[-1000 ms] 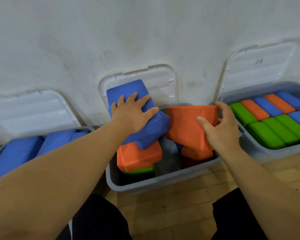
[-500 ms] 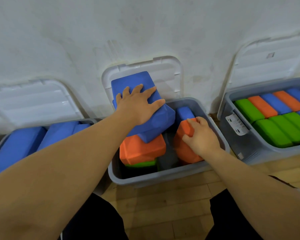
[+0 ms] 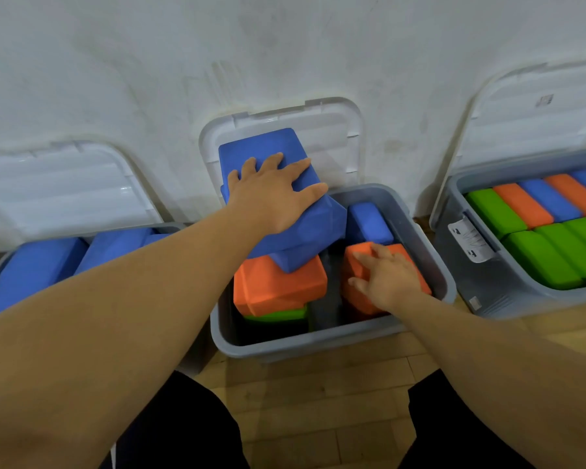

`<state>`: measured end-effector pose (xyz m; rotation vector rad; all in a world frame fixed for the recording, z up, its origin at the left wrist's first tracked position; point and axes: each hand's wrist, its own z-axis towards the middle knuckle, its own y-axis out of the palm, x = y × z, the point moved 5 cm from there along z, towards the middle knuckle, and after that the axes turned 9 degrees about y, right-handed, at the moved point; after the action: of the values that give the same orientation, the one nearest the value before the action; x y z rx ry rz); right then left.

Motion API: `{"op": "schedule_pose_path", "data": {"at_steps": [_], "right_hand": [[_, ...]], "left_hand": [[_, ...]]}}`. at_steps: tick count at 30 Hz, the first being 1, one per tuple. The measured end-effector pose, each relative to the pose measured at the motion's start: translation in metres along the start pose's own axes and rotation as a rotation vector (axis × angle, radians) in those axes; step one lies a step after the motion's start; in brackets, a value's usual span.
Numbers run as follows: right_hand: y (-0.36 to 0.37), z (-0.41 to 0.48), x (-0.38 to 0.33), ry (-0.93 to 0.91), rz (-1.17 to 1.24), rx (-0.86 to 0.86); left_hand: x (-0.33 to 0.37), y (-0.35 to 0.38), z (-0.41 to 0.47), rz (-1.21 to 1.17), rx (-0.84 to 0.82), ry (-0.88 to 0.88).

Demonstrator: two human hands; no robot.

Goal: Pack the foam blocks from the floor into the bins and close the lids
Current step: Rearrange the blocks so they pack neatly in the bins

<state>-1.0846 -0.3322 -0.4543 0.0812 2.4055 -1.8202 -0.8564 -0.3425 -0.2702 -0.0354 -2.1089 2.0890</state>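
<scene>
Orange block goes down into the middle bin; the blue one is not yet seated.

The orange foam block (image 3: 359,299), held tilted over the rim at 3 o'clock a second ago, now sits low in the 3 o'clock half of the middle bin (image 3: 318,343), and the right hand (image 3: 389,279) rests on top with fingers spread, pressing rather than clasping. At 11 o'clock the blue block (image 3: 257,143) stays propped high and tilted on the stacked orange block (image 3: 278,286), leaning towards the open lid (image 3: 318,126), with the left hand (image 3: 271,194) flat on it, fingers straight and splayed. A small blue block (image 3: 369,221) lies at 1 o'clock. Judging by this, one block is packed, but the blue one stands above the rim and likely must be pressed down before the lid can shut.
</scene>
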Motion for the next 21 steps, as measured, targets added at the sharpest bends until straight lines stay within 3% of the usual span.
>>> {"op": "schedule_pose_path", "data": {"at_steps": [4, 7, 11, 14, 19, 21], "right_hand": [[0.035, 0.007, 0.012, 0.062, -0.055, -0.276], [0.031, 0.015, 0.008, 0.046, 0.061, -0.331], [-0.032, 0.01, -0.007, 0.037, 0.662, -0.194], [-0.091, -0.002, -0.024, -0.072, 0.946, -0.103], [-0.131, -0.02, -0.054, -0.214, 1.035, -0.015], [-0.131, -0.021, -0.066, -0.237, 1.107, -0.091]], "left_hand": [[0.0, 0.002, 0.001, 0.0, 0.001, 0.004], [-0.002, 0.002, 0.001, 0.001, 0.012, 0.001], [-0.001, 0.003, 0.0, -0.009, 0.014, 0.009], [0.0, 0.001, 0.0, -0.021, 0.023, 0.012], [0.004, 0.003, -0.001, -0.021, 0.008, 0.002], [0.001, -0.004, -0.002, -0.134, 0.039, 0.013]]}}
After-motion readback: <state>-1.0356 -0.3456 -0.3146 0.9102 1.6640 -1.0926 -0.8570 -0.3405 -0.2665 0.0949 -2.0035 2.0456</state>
